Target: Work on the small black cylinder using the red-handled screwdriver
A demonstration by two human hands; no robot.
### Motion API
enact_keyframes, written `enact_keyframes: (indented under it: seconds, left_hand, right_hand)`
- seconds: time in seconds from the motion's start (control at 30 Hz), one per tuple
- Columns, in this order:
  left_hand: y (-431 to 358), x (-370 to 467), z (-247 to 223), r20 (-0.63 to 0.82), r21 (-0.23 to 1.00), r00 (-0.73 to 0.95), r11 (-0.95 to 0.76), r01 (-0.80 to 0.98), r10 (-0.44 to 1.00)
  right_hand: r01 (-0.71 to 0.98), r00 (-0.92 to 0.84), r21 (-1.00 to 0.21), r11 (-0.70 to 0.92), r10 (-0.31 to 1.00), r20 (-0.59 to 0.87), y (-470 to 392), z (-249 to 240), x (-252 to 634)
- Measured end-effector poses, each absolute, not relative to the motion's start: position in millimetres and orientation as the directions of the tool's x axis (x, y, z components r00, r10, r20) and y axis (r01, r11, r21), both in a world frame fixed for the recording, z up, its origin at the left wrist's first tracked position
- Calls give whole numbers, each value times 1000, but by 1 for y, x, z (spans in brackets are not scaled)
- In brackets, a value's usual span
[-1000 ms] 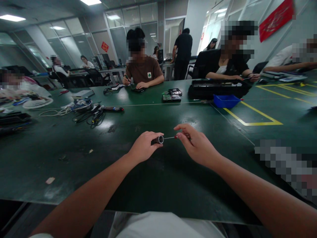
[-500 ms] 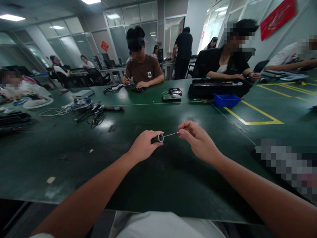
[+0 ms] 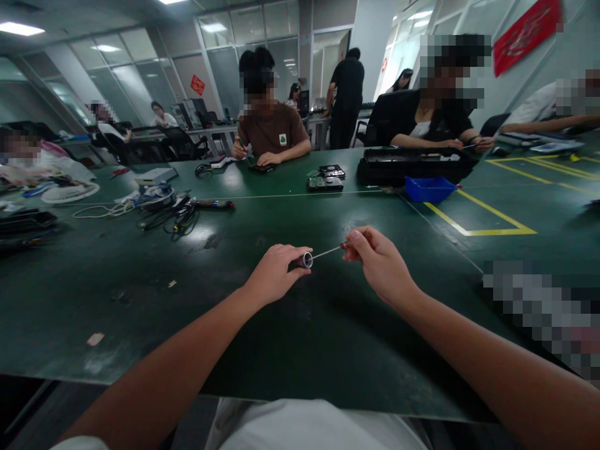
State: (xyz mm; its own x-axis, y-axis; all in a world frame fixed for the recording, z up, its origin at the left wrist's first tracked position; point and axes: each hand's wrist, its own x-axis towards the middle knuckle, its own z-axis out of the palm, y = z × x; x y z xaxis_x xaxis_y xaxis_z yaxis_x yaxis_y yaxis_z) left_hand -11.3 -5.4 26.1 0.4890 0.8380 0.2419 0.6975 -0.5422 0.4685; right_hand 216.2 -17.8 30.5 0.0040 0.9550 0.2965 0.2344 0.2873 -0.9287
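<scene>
Between thumb and fingers, my left hand (image 3: pixel 269 275) grips a short dark cylinder (image 3: pixel 305 260), its round silver-rimmed open end facing right. My right hand (image 3: pixel 382 265) pinches the red handle of a thin screwdriver (image 3: pixel 327 252). From that grip the metal shaft slants down to the left, and its tip is at or inside the cylinder's open end; how deep it goes cannot be made out. My fingers cover most of the handle. Both hands are held over the green table (image 3: pixel 290 350), a little apart from each other.
Tangled cables (image 3: pixel 171 215) and a dark rod-shaped device (image 3: pixel 213 204) lie at the left. Hard drives (image 3: pixel 325 183), a blue tray (image 3: pixel 430 190) and a long black housing (image 3: pixel 415 165) stand farther back. A co-worker in a brown shirt (image 3: pixel 281 128) sits opposite; others sit around.
My right hand has shifted slightly right, and its fingers have closed around the red handle, which showed more before. The cylinder in my left hand has barely moved.
</scene>
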Motion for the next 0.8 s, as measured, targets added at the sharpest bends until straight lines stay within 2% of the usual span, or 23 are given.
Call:
enact_keyframes:
  seconds: [0.4, 0.63, 0.8]
  left_hand:
    - [-7, -11, 23, 240, 499, 473, -526, 689, 848]
    - [-8, -12, 25, 246, 497, 489, -542, 678, 837]
    - [-6, -13, 23, 250, 471, 513, -566, 677, 821]
  right_hand:
    - [420, -29, -865, 274, 957, 289, -23, 38, 215]
    - [706, -31, -651, 280, 930, 366, -23, 45, 219]
    - [621, -180, -685, 381, 920, 348, -24, 43, 218]
